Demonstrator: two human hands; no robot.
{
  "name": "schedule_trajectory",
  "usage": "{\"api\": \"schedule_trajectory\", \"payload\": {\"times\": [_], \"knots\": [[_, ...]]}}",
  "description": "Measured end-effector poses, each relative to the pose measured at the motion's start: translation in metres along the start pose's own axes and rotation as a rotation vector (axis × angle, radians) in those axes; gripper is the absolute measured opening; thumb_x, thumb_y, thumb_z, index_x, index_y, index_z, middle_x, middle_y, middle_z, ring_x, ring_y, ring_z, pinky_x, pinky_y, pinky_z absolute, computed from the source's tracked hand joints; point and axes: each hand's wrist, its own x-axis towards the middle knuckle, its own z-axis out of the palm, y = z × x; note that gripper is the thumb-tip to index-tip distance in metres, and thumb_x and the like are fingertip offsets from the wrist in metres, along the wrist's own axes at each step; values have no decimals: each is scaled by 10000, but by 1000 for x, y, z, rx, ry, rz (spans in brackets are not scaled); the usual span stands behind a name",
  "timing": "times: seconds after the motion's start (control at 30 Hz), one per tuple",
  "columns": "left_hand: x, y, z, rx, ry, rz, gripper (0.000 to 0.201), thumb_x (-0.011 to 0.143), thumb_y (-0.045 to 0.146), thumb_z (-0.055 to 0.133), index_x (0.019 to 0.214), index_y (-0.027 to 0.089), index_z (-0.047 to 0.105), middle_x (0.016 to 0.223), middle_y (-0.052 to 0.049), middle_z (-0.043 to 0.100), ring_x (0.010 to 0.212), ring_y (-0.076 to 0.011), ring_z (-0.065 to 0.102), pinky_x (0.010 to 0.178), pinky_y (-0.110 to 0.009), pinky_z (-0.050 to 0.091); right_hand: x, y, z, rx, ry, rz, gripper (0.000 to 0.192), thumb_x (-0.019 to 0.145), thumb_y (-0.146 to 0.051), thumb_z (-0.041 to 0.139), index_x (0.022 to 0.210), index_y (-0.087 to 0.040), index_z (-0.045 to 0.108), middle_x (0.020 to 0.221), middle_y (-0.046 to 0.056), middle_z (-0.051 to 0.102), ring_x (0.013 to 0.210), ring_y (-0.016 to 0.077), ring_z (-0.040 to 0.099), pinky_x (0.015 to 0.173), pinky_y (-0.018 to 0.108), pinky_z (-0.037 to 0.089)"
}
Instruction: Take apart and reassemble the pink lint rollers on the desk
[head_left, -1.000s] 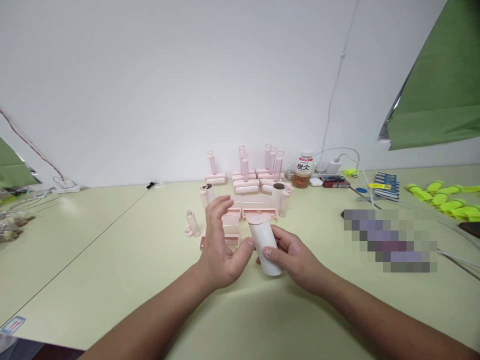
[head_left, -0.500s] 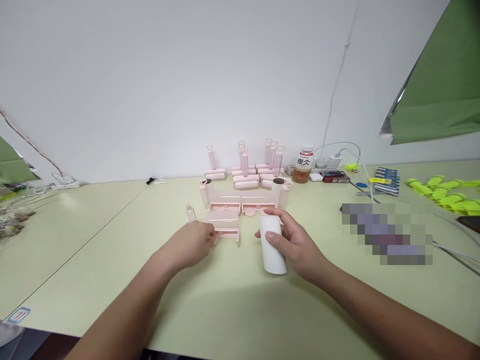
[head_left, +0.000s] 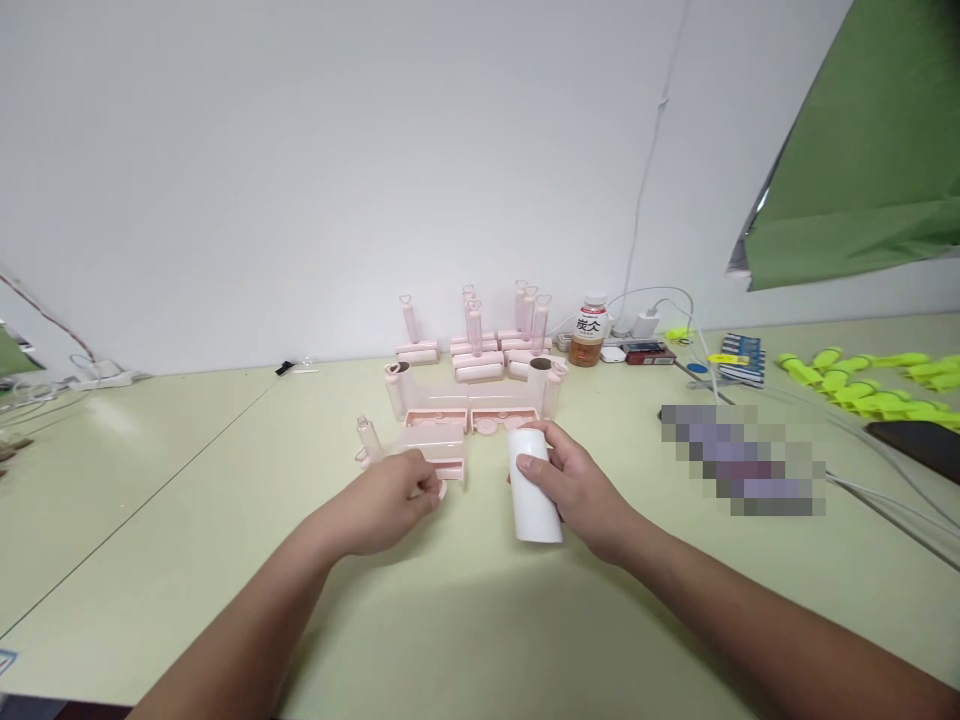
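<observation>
Pale green table [head_left: 187, 520] — right hand [head_left: 574, 490] gripping white roll [head_left: 531, 490], left hand [head_left: 386, 500] pinching pink cap [head_left: 439, 489]

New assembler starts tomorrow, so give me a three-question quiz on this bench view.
1. Which hand holds the white roll?
2. True or false: the drink bottle stands at the back by the wall.
3. The left hand pinches: A) a small pink cap, B) a yellow-green piece, C) a notebook?

Key:
1. The right hand.
2. True.
3. A.
</observation>
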Motion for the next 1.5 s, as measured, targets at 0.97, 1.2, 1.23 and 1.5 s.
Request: {"api": "schedule_trajectory", "payload": {"times": [0.97, 1.2, 1.23, 1.5], "knots": [[25, 4, 25, -1185, 293, 109, 328, 720, 297, 768, 643, 144, 489, 1160, -92, 609, 1032, -249, 602, 803, -427, 560, 4, 3, -2, 483, -30, 143, 159, 812, -237, 646, 857, -205, 496, 750, -1, 622, 647, 157, 663, 633, 325, 603], [25, 5, 29, -1105, 305, 153, 280, 743, 276, 751, 650, 151, 518, 1157, -118, 640, 1097, -261, 585, 883, -412, 502, 2, 1, 1, 510, -34, 149, 139, 842, -234, 625, 856, -198, 492, 760, 8, 634, 650, 150, 662, 636, 310, 600], [26, 4, 30, -1099, 309, 156, 279, 742, 277, 753, 648, 152, 522, 1151, -121, 647, 1115, -267, 580, 901, -415, 490, 2, 1, 1, 510, -32, 149, 136, 845, -234, 622, 860, -198, 492, 759, 8, 634, 652, 151, 662, 638, 310, 600], [26, 5, 31, -988, 353, 163, 281, 721, 309, 766, 628, 159, 547, 1190, -151, 659, 1191, -305, 555, 964, -441, 439, 3, 4, -1, 501, -39, 128, 143, 853, -254, 623, 864, -202, 490, 749, 3, 633, 661, 143, 662, 661, 310, 600]]}}
